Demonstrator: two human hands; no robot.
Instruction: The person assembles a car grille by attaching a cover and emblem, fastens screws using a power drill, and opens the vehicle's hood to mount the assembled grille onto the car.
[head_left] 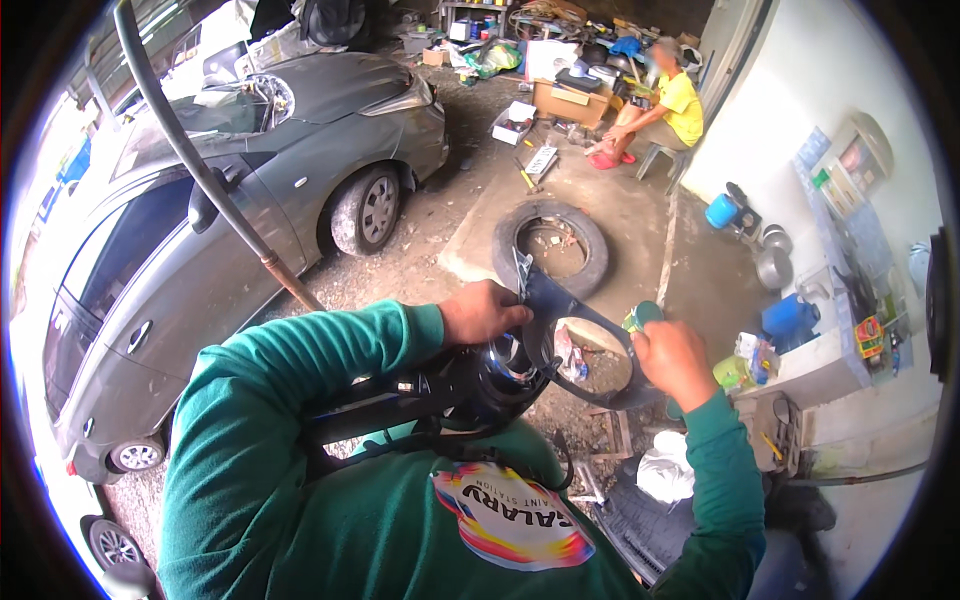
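Grey metal sedan (310,150) at left. Black rubber tyre (592,240) lying flat ahead. Dark, open-centred panel (560,303) held up, partly screening the tyre: left hand (487,312) pinches its upper left end; right hand (677,362), at its right edge, closed around small green object (642,316).

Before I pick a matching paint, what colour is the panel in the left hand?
The panel looks nearly black; the head view shows it.

The left hand (487,312) grips 1 black frame (572,304), the right hand (676,362) 1 green object (642,316).
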